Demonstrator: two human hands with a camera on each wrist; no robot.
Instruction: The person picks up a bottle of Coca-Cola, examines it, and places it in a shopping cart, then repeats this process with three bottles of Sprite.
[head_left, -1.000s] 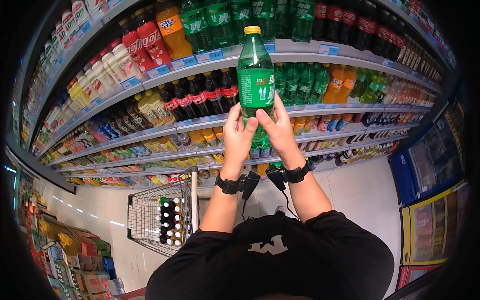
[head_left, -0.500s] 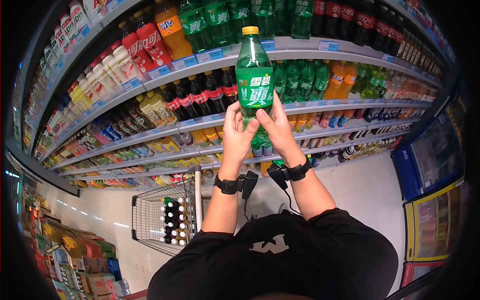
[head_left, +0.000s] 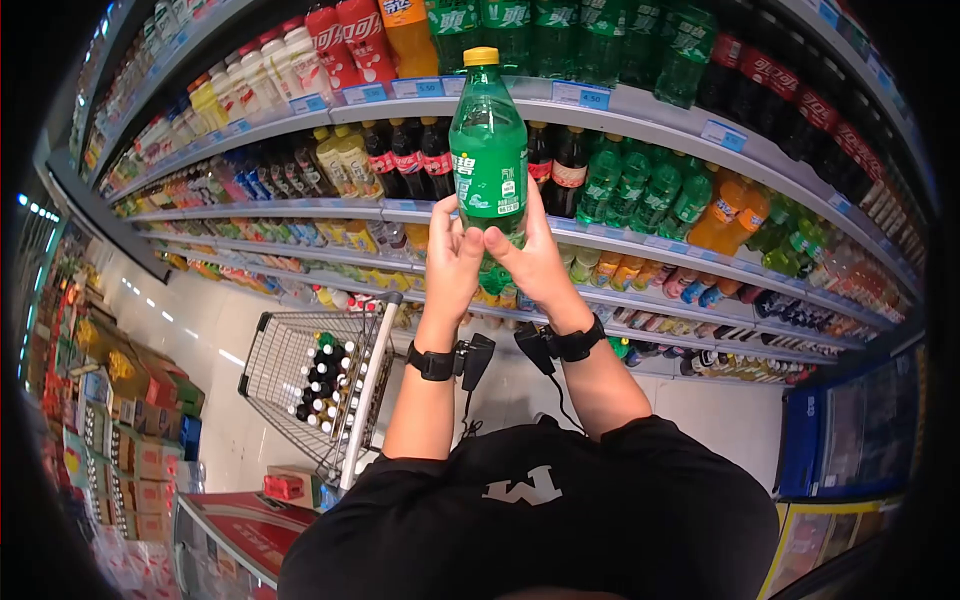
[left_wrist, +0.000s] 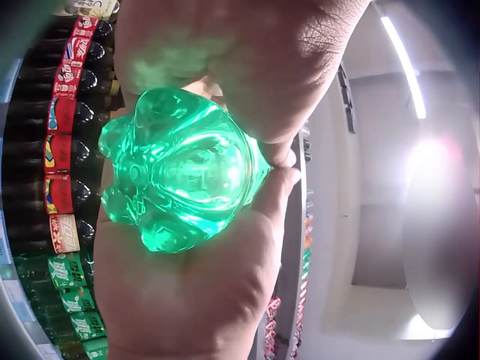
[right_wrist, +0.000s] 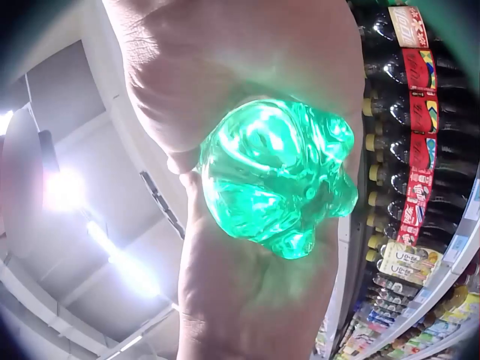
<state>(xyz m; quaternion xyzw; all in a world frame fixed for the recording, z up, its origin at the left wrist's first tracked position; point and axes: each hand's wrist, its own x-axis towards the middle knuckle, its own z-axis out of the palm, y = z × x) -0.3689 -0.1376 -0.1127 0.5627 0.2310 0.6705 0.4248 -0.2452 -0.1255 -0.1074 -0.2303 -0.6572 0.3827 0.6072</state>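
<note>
Upright in front of the shelves is a green bottle (head_left: 489, 150) with a yellow cap and green label. The left hand (head_left: 452, 262) holds its lower part from the left, the right hand (head_left: 528, 258) from the right, thumbs on the near side. In the left wrist view the bottle's lobed base (left_wrist: 187, 172) shows between the left hand (left_wrist: 240, 67) and the right hand (left_wrist: 187, 300). The right wrist view also shows the base (right_wrist: 277, 176), between the right hand (right_wrist: 240, 60) and the left hand (right_wrist: 255, 300).
Shelves (head_left: 400, 210) of bottled drinks curve across the view beyond the hands. A wire shopping cart (head_left: 262, 345) with several bottles stands at the lower left, near stacked boxes (head_left: 150, 455) and a red-topped case (head_left: 240, 530). A blue cooler (head_left: 850, 440) is at the right.
Both hands and the bottle have shifted slightly left in the head view. The bottle has turned between the hands, bringing another side of its label forward. The view has swung, and a red-topped case now shows.
</note>
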